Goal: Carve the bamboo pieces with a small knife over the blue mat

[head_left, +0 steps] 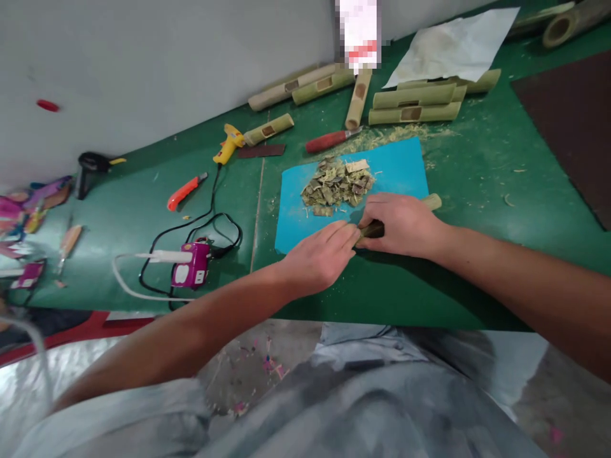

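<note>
My right hand (403, 226) is closed around a bamboo piece (433, 201) at the front edge of a blue sheet (401, 165). The pale end of the piece sticks out to the right, and a darker stretch shows below my fingers. My left hand (322, 254) grips the piece's left end, its fingertips almost touching my right hand. Most of the bamboo is hidden by both hands. Just behind them, a heap of bamboo chips (337, 184) lies on the sheet.
Behind the sheet lie a red-handled knife (329, 141) and several notched bamboo tubes (415, 114). To the left are a yellow glue gun (229, 145), an orange cutter (186, 192) and a purple power socket (191, 264) with trailing cables. A dark board (568, 127) is at right.
</note>
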Available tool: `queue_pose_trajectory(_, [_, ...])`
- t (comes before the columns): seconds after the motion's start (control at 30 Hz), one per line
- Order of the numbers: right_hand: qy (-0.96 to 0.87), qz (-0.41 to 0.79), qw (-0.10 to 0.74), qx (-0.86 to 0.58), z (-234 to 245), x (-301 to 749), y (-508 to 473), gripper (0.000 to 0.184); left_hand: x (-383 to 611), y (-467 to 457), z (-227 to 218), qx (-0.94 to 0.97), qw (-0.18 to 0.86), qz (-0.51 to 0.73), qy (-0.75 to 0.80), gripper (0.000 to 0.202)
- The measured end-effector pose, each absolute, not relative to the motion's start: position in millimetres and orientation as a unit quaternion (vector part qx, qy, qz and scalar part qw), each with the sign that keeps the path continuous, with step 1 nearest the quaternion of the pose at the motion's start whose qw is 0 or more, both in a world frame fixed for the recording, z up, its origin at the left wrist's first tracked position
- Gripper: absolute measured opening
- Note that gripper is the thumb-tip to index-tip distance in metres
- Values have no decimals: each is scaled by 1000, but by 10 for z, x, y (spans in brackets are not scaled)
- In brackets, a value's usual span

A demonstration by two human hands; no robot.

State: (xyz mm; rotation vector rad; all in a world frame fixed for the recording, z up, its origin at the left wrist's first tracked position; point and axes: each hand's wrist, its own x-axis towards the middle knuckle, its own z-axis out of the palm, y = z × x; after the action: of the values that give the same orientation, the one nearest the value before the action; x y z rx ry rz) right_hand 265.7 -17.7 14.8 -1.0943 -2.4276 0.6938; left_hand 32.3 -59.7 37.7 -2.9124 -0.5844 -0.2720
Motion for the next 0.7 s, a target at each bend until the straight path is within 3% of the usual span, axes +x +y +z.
queue_pose_trajectory(0.7, [-871,240,188,-385,163,2670,-177,21,280,-630,404,-971,65,-105,-203,30])
